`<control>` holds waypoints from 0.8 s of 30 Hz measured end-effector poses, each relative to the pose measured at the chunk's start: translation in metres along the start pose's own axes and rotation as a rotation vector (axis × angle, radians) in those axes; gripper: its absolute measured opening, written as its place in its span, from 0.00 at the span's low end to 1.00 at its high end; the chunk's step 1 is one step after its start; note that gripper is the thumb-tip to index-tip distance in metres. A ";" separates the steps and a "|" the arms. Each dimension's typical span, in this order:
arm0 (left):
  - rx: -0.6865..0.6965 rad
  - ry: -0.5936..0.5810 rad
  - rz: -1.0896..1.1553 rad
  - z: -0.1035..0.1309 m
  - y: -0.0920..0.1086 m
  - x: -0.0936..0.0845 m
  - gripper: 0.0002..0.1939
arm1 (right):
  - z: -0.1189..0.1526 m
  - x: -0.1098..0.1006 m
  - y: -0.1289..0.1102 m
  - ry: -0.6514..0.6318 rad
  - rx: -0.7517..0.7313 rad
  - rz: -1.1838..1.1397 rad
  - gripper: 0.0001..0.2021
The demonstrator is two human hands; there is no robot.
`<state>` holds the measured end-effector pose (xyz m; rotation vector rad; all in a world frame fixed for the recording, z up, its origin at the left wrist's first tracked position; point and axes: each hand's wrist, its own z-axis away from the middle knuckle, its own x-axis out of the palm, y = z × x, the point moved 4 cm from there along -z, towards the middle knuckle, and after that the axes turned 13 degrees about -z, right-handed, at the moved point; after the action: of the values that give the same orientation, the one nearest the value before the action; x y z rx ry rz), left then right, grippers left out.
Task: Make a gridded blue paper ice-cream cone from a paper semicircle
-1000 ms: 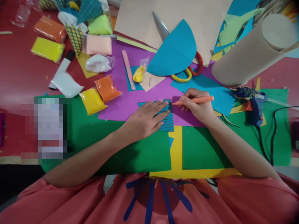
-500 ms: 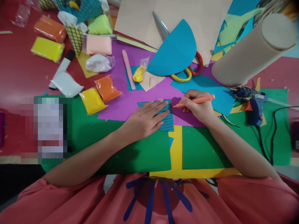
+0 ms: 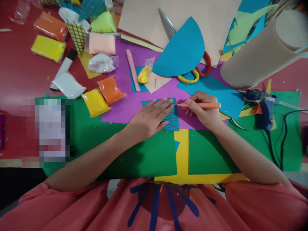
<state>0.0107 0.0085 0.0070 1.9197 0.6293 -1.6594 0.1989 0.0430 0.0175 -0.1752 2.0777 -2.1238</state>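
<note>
Under my left hand (image 3: 150,118) lies a small blue paper piece (image 3: 172,123) ruled with dark parallel lines. The hand is flat on it, fingers stretched toward its upper right corner. My right hand (image 3: 203,107) pinches an orange marker (image 3: 209,105) between thumb and fingers. The marker's tip is at the right edge of the blue piece, near its top; whether it touches is too fine to tell. Beneath the blue piece are a purple sheet (image 3: 120,109) and a green sheet (image 3: 144,157).
Scissors (image 3: 189,78) lie partly under a blue paper half-round (image 3: 183,51). At right are a rolled beige tube (image 3: 255,54) and a glue gun (image 3: 264,112) with its cord. Clay packets (image 3: 96,102) and a capped black-and-white marker (image 3: 64,69) lie at left.
The lined blue piece and my left hand have shifted slightly upward. The marker in my right hand is now more level, its tip higher along the piece's right edge.
</note>
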 end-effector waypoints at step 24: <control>-0.021 -0.021 -0.029 0.000 -0.002 0.002 0.26 | -0.002 -0.004 0.000 0.027 0.031 -0.119 0.12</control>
<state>0.0098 0.0096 0.0053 1.8845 0.6666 -1.6823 0.2023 0.0460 0.0176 -0.2740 2.0976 -2.2358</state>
